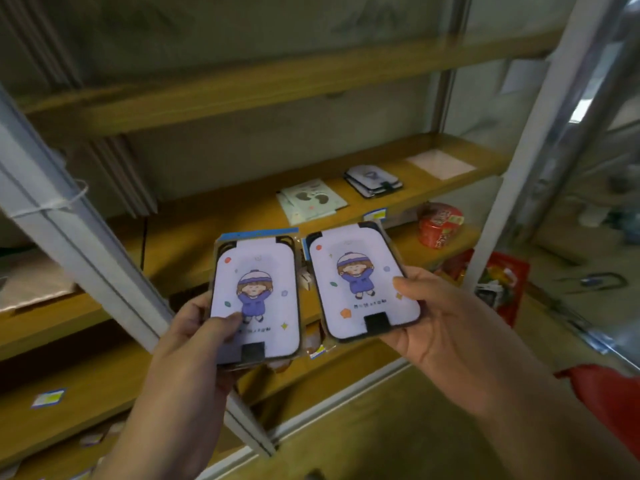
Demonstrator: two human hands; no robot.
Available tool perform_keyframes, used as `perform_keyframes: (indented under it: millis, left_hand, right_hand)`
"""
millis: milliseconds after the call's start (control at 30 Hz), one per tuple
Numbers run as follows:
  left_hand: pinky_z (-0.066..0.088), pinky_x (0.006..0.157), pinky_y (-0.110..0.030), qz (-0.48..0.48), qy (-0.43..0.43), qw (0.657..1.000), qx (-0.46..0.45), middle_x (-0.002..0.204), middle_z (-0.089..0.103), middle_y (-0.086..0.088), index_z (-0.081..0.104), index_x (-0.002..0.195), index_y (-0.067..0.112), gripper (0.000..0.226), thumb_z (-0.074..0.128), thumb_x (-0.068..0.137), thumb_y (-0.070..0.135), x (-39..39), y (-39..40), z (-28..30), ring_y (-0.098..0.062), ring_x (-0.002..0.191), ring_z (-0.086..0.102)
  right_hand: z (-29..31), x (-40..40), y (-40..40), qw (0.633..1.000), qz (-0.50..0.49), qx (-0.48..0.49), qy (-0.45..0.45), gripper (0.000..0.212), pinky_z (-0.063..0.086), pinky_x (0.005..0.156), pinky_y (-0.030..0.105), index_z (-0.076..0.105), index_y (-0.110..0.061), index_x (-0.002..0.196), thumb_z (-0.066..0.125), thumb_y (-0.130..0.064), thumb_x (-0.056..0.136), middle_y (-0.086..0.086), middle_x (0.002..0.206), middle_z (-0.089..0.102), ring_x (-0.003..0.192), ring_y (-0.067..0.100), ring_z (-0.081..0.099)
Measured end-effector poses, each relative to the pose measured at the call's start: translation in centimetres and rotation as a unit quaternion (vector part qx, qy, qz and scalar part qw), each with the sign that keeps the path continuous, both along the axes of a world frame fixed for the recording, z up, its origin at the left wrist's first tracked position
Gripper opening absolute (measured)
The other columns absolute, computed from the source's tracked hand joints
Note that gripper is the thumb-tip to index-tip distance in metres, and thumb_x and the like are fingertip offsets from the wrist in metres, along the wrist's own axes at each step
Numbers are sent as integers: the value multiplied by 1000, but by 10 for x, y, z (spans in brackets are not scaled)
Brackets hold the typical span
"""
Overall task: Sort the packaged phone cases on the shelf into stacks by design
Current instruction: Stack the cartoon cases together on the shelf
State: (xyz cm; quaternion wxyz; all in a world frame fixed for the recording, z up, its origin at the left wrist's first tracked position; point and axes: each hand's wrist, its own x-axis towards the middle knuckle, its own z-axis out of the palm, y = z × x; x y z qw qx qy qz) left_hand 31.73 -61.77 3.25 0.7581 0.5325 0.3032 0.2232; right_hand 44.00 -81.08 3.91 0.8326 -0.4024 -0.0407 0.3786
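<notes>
Head view, left hand: our left hand (194, 336) grips a clear-packaged lilac phone case printed with a cartoon child in a blue coat and striped hat (255, 299), thumb pressed on its lower front, fingers curled behind.
Head view, right hand: our right hand (436, 317) grips a second lilac phone case with the same cartoon child print (360, 282), thumb on its right edge, fingers underneath.
Held cases: we hold them side by side, near us, in front of the shelf, slightly apart, the right one tilted a little to the right.
Shelf: a wooden shelf board with a pale metal frame (214, 230) runs from near left to far right.
Far stacks: on that board lies a pale green packaged case with dark blotches (313, 201); to its right, just apart, a small stack of white cases with dark rims (374, 181); its print is too blurred for us to read.
Far right of board: a flat pale sheet (441, 164), perhaps paper.
Lower right: a red round tub (440, 225) and a red printed bag (502, 282) sit below the board.
</notes>
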Motion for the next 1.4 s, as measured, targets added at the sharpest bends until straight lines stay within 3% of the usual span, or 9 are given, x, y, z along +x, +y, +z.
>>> perform_keyframes:
  millis: [100,167,267,400,567,833,1000,1167,1400]
  left_hand:
    - [58,58,-38,-24,10,1000,4,87,78,-11,66,112,13,23,57,92,5,37,-12,-2,-22,64,73]
    - [47,71,-46,-43,12,999,-2,91,77,-16,66,111,13,22,56,93,6,64,-17,-5,-26,65,69]
    - [42,82,-50,-65,22,997,-20,95,77,-16,66,113,20,23,57,94,10,108,-19,-11,-33,79,69]
    - [48,59,-43,-98,16,995,-29,90,78,-14,63,117,24,24,56,96,13,181,-12,-19,-36,71,72]
    - [60,69,-40,-95,15,995,2,99,79,-1,58,125,29,35,57,96,9,285,12,-29,-21,88,76]
    - [50,99,-47,-85,74,984,139,119,68,2,54,132,27,38,52,96,15,411,30,-41,-22,110,63]
    - [47,72,-21,-71,117,969,204,108,61,6,53,117,24,19,49,99,19,454,25,-52,-9,93,59]
    - [47,98,-48,-62,231,918,316,133,45,-12,51,127,22,34,47,93,22,465,18,-61,-35,116,48]
    - [50,94,-51,-60,250,898,357,126,53,-1,51,129,34,41,50,90,20,458,3,-59,-29,118,52]
  right_hand:
    - [-9,26,-14,999,-36,3,21,56,53,90,57,53,2,132,65,-7,78,31,120,67,112,44,66]
    - [-17,48,-17,996,-73,-8,44,99,56,83,59,52,3,133,94,-8,44,32,118,67,107,46,68]
    - [-27,90,-22,992,-107,-25,57,134,61,62,53,50,6,132,101,-9,8,33,118,67,96,48,71]
    - [-28,147,-30,993,-113,-35,30,120,61,67,50,51,4,132,102,-8,23,31,120,66,104,48,68]
    - [-21,216,-31,988,-143,-62,-13,40,62,64,34,60,-1,119,61,-6,79,24,114,72,98,37,73]
    - [-27,294,-24,988,-144,-48,4,51,61,70,36,54,4,129,61,-7,80,27,119,69,105,39,71]
    - [-39,338,-26,990,-116,-77,6,41,63,74,42,57,0,122,58,-10,82,23,106,71,90,30,75]
    - [-42,380,-26,990,-109,-79,31,48,63,68,49,66,-3,94,90,-7,54,27,105,72,91,39,74]
    - [-41,429,-26,995,-6,-100,-2,41,54,94,53,61,-6,127,60,-2,86,18,119,72,108,36,70]
